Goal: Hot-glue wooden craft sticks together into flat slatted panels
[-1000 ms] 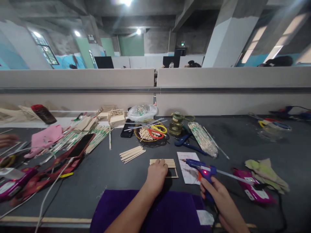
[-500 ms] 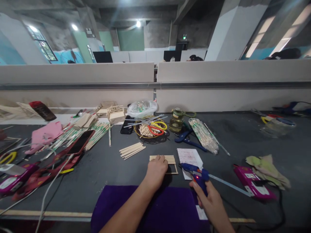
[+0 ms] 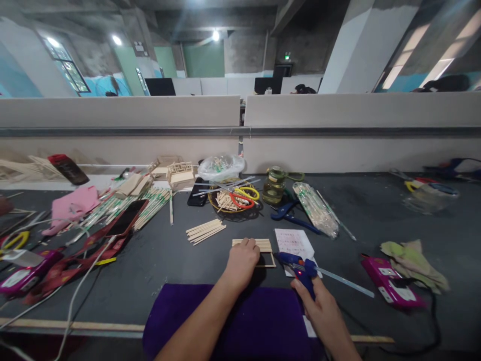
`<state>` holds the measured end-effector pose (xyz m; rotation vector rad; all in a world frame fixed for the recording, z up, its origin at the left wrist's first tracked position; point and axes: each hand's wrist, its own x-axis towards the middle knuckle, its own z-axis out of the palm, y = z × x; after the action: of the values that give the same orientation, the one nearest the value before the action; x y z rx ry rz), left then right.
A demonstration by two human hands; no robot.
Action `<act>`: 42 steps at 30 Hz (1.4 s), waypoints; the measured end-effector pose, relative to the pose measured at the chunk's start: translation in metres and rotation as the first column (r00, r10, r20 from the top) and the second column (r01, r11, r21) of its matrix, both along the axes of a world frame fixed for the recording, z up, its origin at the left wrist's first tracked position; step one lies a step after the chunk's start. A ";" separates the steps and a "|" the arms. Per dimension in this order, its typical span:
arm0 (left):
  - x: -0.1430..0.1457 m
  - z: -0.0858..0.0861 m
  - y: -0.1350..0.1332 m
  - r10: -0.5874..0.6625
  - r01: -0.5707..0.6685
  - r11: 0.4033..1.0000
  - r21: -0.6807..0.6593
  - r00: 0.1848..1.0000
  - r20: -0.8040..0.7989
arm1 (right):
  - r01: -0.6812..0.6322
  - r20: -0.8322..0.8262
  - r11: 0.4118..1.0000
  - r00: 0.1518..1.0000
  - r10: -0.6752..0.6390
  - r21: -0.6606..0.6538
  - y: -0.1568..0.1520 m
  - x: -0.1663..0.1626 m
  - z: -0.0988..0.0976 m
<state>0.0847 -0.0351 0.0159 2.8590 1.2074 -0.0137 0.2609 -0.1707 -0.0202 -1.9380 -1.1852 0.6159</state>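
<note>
My left hand point(image 3: 242, 263) presses curled fingers onto a small panel of wooden sticks point(image 3: 265, 245), holding it against the table. Its upper part is a row of sticks laid side by side; an open frame point(image 3: 273, 259) shows below, partly hidden by the hand. In my right hand point(image 3: 323, 308) is a blue glue gun point(image 3: 307, 273), gripped by the handle, with a red light lit. Its nozzle points left, close to the frame's right edge; contact is unclear. A long clear glue stick point(image 3: 349, 284) sticks out of its back. Under the gun lies a paper note point(image 3: 293, 241).
Loose sticks point(image 3: 205, 231) lie left of the panel. Behind it are a basket point(image 3: 225, 209) with scissors point(image 3: 244, 197), a glass jar point(image 3: 274, 186) and blue pliers point(image 3: 287, 214). A magenta device point(image 3: 391, 283) and its cable are at right, a phone point(image 3: 127, 218) at left.
The glue gun has moved slightly left, its nozzle nearer the frame, and its glue stick now ends farther from the magenta device. My left hand stays on the panel.
</note>
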 end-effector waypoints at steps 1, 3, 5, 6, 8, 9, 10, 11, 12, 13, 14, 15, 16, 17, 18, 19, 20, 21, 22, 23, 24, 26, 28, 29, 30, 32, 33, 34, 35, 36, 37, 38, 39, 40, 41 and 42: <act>0.000 -0.001 0.000 -0.002 0.002 1.000 0.008 1.000 0.007 | 0.001 0.004 1.000 1.000 -0.001 -0.002 0.000 0.000 0.001; -0.001 -0.003 0.001 -0.003 0.002 1.000 0.019 1.000 0.018 | 0.001 0.012 1.000 1.000 -0.001 0.003 0.001 -0.001 0.002; -0.001 -0.005 0.002 0.000 -0.001 1.000 0.023 1.000 0.025 | 0.007 0.017 1.000 1.000 -0.007 0.017 0.001 -0.002 0.003; -0.001 -0.006 0.002 0.003 -0.004 1.000 0.024 1.000 0.027 | 0.010 0.019 1.000 1.000 -0.010 0.023 0.001 -0.002 0.003; -0.001 -0.007 0.002 0.007 -0.008 0.999 0.031 0.999 0.032 | 0.009 0.023 1.000 1.000 -0.010 0.026 0.002 -0.003 0.003; -0.001 -0.007 0.003 0.010 -0.011 0.999 0.035 0.999 0.036 | 0.005 0.025 1.000 1.000 -0.006 0.026 0.002 -0.003 0.003; -0.001 -0.007 0.003 0.013 -0.014 0.999 0.036 0.999 0.038 | -0.002 0.028 1.000 1.000 0.001 0.023 0.002 -0.003 0.003; -0.002 -0.007 0.003 0.016 -0.017 0.999 0.034 0.999 0.041 | -0.008 0.032 1.000 0.999 0.008 0.021 0.002 -0.003 0.004; -0.002 -0.007 0.003 0.020 -0.022 0.999 0.031 0.999 0.044 | -0.014 0.037 1.000 0.999 0.013 0.020 0.002 -0.003 0.004; -0.002 -0.007 0.003 0.026 -0.027 0.999 0.027 0.998 0.049 | -0.017 0.042 1.000 0.999 0.016 0.020 0.003 -0.003 0.004; -0.002 -0.007 0.003 0.033 -0.034 0.999 0.023 0.998 0.054 | -0.018 0.045 1.000 0.999 0.018 0.018 0.003 -0.003 0.004; -0.003 -0.007 0.004 0.041 -0.043 0.999 0.021 0.997 0.062 | -0.018 0.049 1.000 0.999 0.017 0.015 0.003 -0.003 0.004; -0.004 -0.006 0.004 0.050 -0.052 0.998 0.019 0.996 0.074 | -0.016 0.052 1.000 0.999 0.015 0.010 0.003 -0.003 0.004; -0.005 -0.006 0.004 0.060 -0.061 0.998 0.016 0.994 0.092 | -0.013 0.055 1.000 0.998 0.013 0.004 0.004 -0.003 0.004; -0.006 -0.005 0.005 0.069 -0.071 0.997 0.011 0.991 0.115 | -0.012 0.058 1.000 0.998 0.012 -0.003 0.004 -0.003 0.004; -0.008 -0.005 0.006 0.081 -0.083 0.997 0.005 0.986 0.144 | -0.011 0.061 1.000 0.998 0.012 -0.009 0.004 -0.003 0.004; -0.010 -0.004 0.007 0.099 -0.100 0.995 -0.003 0.979 0.180 | -0.014 0.063 1.000 0.998 0.015 -0.012 0.004 -0.003 0.003; -0.013 -0.003 0.008 0.122 -0.122 0.992 -0.015 0.967 0.222 | -0.018 0.066 1.000 0.998 0.018 -0.010 0.004 -0.002 0.003; -0.015 -0.002 0.010 0.153 -0.150 0.988 -0.033 0.951 0.267 | -0.023 0.068 1.000 0.997 0.023 -0.006 0.004 -0.002 0.003; -0.018 -0.001 0.012 0.190 -0.181 0.982 -0.056 0.931 0.312 | -0.025 0.072 1.000 0.997 0.024 0.000 0.004 -0.002 0.003; -0.021 0.000 0.014 0.232 -0.215 0.973 -0.088 0.907 0.351 | -0.025 0.075 1.000 0.997 0.025 0.005 0.004 -0.002 0.003; -0.027 0.003 0.020 0.328 -0.284 0.944 -0.168 0.857 0.398 | -0.019 0.084 1.000 0.996 0.019 0.010 0.004 -0.002 0.003; -0.033 0.005 0.024 0.422 -0.349 0.905 -0.243 0.812 0.403 | -0.016 0.089 1.000 0.996 0.016 0.002 0.004 -0.002 0.002; -0.034 0.005 0.026 0.457 -0.375 0.887 -0.268 0.795 0.399 | -0.018 0.090 1.000 0.996 0.019 -0.005 0.004 -0.002 0.002; -0.036 0.005 0.027 0.482 -0.395 0.874 -0.283 0.782 0.395 | -0.022 0.091 1.000 0.996 0.023 -0.010 0.004 -0.001 0.001; -0.037 0.004 0.029 0.497 -0.410 0.865 -0.289 0.777 0.387 | -0.028 0.097 0.999 0.995 0.030 -0.019 0.004 -0.001 -0.002; -0.037 0.004 0.029 0.494 -0.408 0.867 -0.287 0.782 0.381 | -0.032 0.101 0.999 0.994 0.034 -0.021 0.004 0.000 -0.003; -0.037 0.003 0.029 0.489 -0.404 0.869 -0.285 0.788 0.374 | -0.037 0.103 0.999 0.994 0.039 -0.023 0.004 0.000 -0.004; -0.036 0.002 0.029 0.485 -0.401 0.871 -0.284 0.795 0.365 | -0.043 0.104 0.999 0.994 0.045 -0.027 0.004 0.000 -0.005; -0.036 0.002 0.028 0.482 -0.399 0.873 -0.282 0.800 0.358 | -0.048 0.105 0.998 0.993 0.051 -0.033 0.005 0.001 -0.006; -0.035 0.002 0.028 0.481 -0.401 0.873 -0.278 0.804 0.351 | -0.053 0.107 0.998 0.993 0.056 -0.037 0.005 0.001 -0.007; -0.035 0.002 0.028 0.483 -0.406 0.872 -0.274 0.806 0.343 | -0.054 0.110 0.998 0.992 0.058 -0.038 0.005 0.001 -0.007; -0.035 0.002 0.027 0.485 -0.412 0.871 -0.268 0.807 0.338 | -0.054 0.113 0.998 0.992 0.058 -0.039 0.005 0.001 -0.008; -0.035 0.002 0.027 0.486 -0.416 0.871 -0.261 0.807 0.334 | -0.053 0.115 0.998 0.992 0.058 -0.040 0.005 0.002 -0.008; -0.035 0.002 0.027 0.487 -0.419 0.871 -0.256 0.808 0.332 | -0.053 0.113 0.998 0.992 0.058 -0.041 0.005 0.002 -0.008; -0.035 0.002 0.027 0.486 -0.421 0.871 -0.253 0.808 0.331 | -0.054 0.108 0.998 0.992 0.058 -0.044 0.005 0.002 -0.008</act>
<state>0.0496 -0.0080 0.0179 2.2090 1.6595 0.4208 0.2628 -0.1658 -0.0286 -1.9999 -1.3081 0.5735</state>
